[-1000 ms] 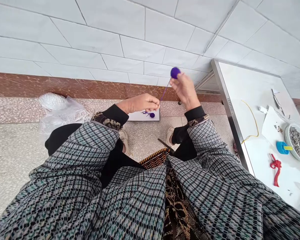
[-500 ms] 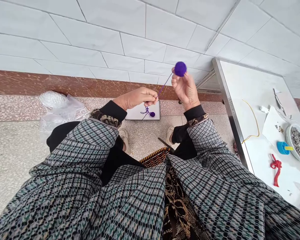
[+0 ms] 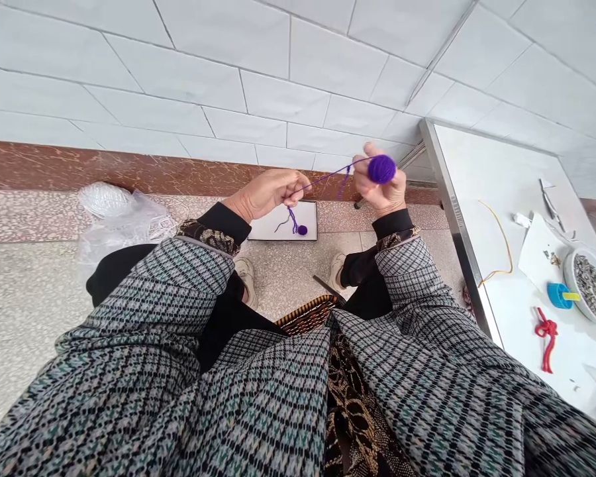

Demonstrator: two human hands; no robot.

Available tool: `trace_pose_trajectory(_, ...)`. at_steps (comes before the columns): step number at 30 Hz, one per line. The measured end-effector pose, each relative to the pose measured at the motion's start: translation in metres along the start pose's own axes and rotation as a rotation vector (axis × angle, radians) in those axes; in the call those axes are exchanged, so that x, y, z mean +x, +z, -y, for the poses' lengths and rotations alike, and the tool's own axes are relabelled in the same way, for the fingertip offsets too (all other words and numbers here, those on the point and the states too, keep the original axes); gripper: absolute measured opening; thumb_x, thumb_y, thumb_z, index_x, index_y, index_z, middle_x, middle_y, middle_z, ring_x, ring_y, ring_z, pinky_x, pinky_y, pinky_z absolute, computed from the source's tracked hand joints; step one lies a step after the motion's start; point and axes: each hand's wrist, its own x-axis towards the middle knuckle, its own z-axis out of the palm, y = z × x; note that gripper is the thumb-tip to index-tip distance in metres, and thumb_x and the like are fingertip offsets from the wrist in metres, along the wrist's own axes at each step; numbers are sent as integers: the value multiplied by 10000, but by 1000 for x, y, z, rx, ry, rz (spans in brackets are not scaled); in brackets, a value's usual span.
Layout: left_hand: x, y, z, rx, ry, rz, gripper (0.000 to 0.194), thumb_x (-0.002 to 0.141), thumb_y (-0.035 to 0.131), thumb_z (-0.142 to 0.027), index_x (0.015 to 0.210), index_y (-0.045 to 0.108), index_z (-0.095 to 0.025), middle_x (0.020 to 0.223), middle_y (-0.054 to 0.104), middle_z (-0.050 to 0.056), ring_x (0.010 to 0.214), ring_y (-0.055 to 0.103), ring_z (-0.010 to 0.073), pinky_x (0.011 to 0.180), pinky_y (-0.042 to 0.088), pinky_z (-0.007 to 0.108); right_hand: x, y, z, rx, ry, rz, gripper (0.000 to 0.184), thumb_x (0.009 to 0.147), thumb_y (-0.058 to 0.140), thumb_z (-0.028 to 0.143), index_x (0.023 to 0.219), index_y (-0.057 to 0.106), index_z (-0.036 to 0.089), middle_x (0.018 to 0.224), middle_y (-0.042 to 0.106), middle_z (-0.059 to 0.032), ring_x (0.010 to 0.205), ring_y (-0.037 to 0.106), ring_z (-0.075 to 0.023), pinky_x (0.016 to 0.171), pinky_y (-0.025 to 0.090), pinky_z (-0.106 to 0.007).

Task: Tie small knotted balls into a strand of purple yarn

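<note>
My right hand (image 3: pixel 385 189) grips a small purple ball of yarn (image 3: pixel 381 168), held up in front of the tiled wall. A taut purple strand (image 3: pixel 328 176) runs from the ball to my left hand (image 3: pixel 268 192), whose fingers pinch it. Below the left hand hangs the strand's loose end with a small purple bead or knot (image 3: pixel 302 230), over a white card (image 3: pixel 284 222) lying on the floor. Both hands are above my knees, roughly at the same height.
A white table (image 3: pixel 481 199) stands at the right with a yellow cord (image 3: pixel 501 238), a red cord (image 3: pixel 547 334), a blue cap (image 3: pixel 559 295) and a bowl of seeds (image 3: pixel 592 285). A clear plastic bag (image 3: pixel 122 215) lies at the left. Dark scissors (image 3: pixel 328 286) lie between my feet.
My right hand has swung the purple ball down and to the right, pulling the strand nearly level. My left hand has risen slightly, still pinching the strand.
</note>
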Motion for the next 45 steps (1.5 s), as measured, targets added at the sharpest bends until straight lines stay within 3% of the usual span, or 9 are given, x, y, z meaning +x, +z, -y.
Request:
trace_pose_trajectory(7, 0, -32, 5, -13, 48, -269, 155, 791, 728, -105, 691, 617, -145, 691, 554, -3, 513, 327, 41, 527, 323, 225, -2, -1, 26, 83, -209, -484, 789, 593, 935, 654, 1253, 704, 288, 1079, 648, -108, 909, 667, -265, 737, 684, -419)
trace_pose_trajectory(14, 0, -73, 14, 385, -12, -427, 147, 765, 607, -201, 652, 514, -207, 649, 495, 4, 537, 289, 105, 567, 299, 292, -11, 2, 62, 682, -366, -716, 397, 1013, 568, 506, 1296, 756, 300, 1032, 665, -84, 853, 753, -204, 717, 689, -332)
trace_pose_trajectory(18, 4, -87, 26, 829, -186, -346, 130, 628, 660, -180, 512, 605, -200, 598, 616, 52, 617, 496, 166, 596, 341, 301, -6, -10, 66, 245, -354, -844, 411, 1027, 578, 564, 1283, 719, 276, 1113, 677, -100, 1025, 772, -240, 805, 715, -392)
trace_pose_trajectory(24, 8, -86, 35, 1126, -369, -152, 213, 676, 764, -260, 853, 856, -185, 1147, 858, 167, 1163, 745, 369, 975, 545, 360, 5, 16, 24, -293, -67, -467, 587, 807, 897, 614, 1177, 703, 202, 1092, 710, -109, 1039, 734, -223, 924, 687, -387)
trace_pose_trajectory(28, 11, -50, 29, 893, -62, -122, 540, 852, 736, -276, 1381, 769, -173, 1584, 678, 176, 1543, 557, 344, 1309, 405, 476, 15, 49, -15, -177, 225, -172, 540, 722, 981, 464, 1100, 725, 175, 980, 730, -41, 850, 710, -141, 841, 670, -288)
trace_pose_trajectory(31, 15, -16, 24, 419, 188, -78, 444, 900, 758, -269, 1332, 768, -169, 1371, 785, 141, 1295, 712, 256, 1181, 542, 405, 23, 64, -34, -116, 359, -113, 423, 741, 959, 362, 1033, 723, 165, 906, 721, -7, 764, 684, -100, 773, 647, -229)
trace_pose_trajectory(34, 15, 3, 22, 172, 161, -88, 216, 910, 758, -232, 1102, 792, -140, 963, 797, 82, 777, 720, 154, 820, 622, 298, 27, 64, -39, -76, 381, -159, 405, 768, 947, 356, 1029, 698, 172, 816, 694, 11, 722, 675, -103, 727, 638, -214)
trace_pose_trajectory(39, 6, 7, 21, 217, 100, -118, 113, 920, 675, -127, 825, 736, -130, 599, 545, -25, 481, 441, 66, 508, 395, 188, 34, 42, -39, -59, 161, -463, 424, 825, 912, 458, 965, 593, 216, 873, 689, -17, 857, 704, -134, 823, 661, -224)
trace_pose_trajectory(45, -6, 6, 10, 419, 31, 249, 159, 830, 675, -149, 672, 690, -155, 551, 532, -2, 474, 447, 84, 512, 354, 215, 40, 27, -42, -156, 108, -670, 414, 823, 912, 383, 987, 570, 218, 867, 652, 28, 768, 661, -100, 757, 628, -198)
